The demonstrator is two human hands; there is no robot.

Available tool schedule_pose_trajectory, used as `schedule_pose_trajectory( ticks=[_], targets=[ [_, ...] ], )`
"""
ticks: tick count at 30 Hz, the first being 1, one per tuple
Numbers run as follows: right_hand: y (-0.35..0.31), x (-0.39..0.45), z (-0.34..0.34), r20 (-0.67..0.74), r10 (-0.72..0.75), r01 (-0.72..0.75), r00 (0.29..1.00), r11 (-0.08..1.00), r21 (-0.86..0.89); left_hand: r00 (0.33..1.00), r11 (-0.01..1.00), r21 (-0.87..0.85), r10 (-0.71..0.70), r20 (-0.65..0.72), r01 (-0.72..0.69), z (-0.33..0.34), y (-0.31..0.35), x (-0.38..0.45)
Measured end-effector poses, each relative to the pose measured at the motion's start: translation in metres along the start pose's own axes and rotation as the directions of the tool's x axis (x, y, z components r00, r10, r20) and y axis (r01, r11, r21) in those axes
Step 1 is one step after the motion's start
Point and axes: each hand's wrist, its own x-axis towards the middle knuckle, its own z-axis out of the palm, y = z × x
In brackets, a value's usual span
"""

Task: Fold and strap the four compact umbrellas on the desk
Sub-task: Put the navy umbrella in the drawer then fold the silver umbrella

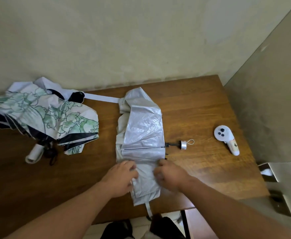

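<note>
Both hands are on the near end of the silver umbrella (142, 135), which lies collapsed along the middle of the wooden desk (201, 107). The left hand (122, 176) grips the canopy's left edge with curled fingers; the right hand (170, 175) bunches the fabric on the right edge, knuckles up. The umbrella's closing strap (149, 210) hangs over the desk's near edge, and its silver handle (183, 145) with a wrist loop sticks out to the right. A floral umbrella (44, 114), white with green leaves and dark lining, lies unfolded at far left, overhanging the desk. A white controller (226, 138) rests near the right edge.
</note>
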Motion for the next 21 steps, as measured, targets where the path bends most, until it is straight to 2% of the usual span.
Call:
schedule_pose_trajectory(
  ticks=[2,3,5,6,7,8,10,12,14,16,18,21],
  targets=[
    [0.005,0.006,-0.030,-0.038,0.053,-0.046,0.998,0.987,0.155,0.997,0.989,-0.142,-0.045,-0.056,0.037,-0.025,-0.004,0.005],
    [0.006,0.008,-0.047,-0.116,0.123,-0.090,0.986,0.962,0.259,0.982,0.977,-0.202,-0.101,-0.157,0.068,-0.040,-0.006,0.010],
    [0.013,0.016,-0.079,-0.311,0.296,-0.140,0.903,0.888,0.438,0.873,0.925,-0.347,-0.294,-0.389,0.157,-0.069,-0.011,0.027],
    [0.014,0.021,-0.094,-0.384,0.362,-0.145,0.850,0.860,0.490,0.806,0.867,-0.452,-0.416,-0.421,0.211,-0.082,-0.017,0.038],
    [0.014,0.026,-0.106,-0.426,0.393,-0.139,0.815,0.846,0.515,0.761,0.788,-0.559,-0.522,-0.386,0.257,-0.095,-0.023,0.049],
    [0.014,0.032,-0.116,-0.439,0.394,-0.129,0.808,0.844,0.521,0.747,0.686,-0.667,-0.598,-0.290,0.290,-0.108,-0.026,0.059],
    [0.013,0.045,-0.133,-0.362,0.363,-0.142,0.859,0.847,0.512,0.794,0.451,-0.842,-0.606,-0.045,0.296,-0.128,-0.030,0.074],
    [0.007,0.053,-0.140,-0.235,0.347,-0.160,0.908,0.806,0.570,0.855,0.368,-0.887,-0.516,0.056,0.281,-0.139,-0.025,0.080],
    [-0.002,0.056,-0.142,-0.188,0.320,-0.067,0.928,0.642,0.764,0.885,0.329,-0.916,-0.461,0.057,0.230,-0.142,-0.014,0.078],
    [-0.010,0.050,-0.143,-0.249,0.355,0.067,0.901,0.453,0.889,0.877,0.266,-0.955,-0.480,-0.009,0.136,-0.141,-0.007,0.072],
    [-0.016,0.043,-0.143,-0.298,0.433,0.147,0.851,0.350,0.925,0.853,0.189,-0.982,-0.516,-0.079,0.023,-0.137,-0.001,0.061],
    [-0.019,0.034,-0.138,-0.261,0.430,0.207,0.865,0.167,0.964,0.854,0.067,-0.993,-0.506,-0.117,-0.096,-0.134,0.003,0.045]
  ],
)
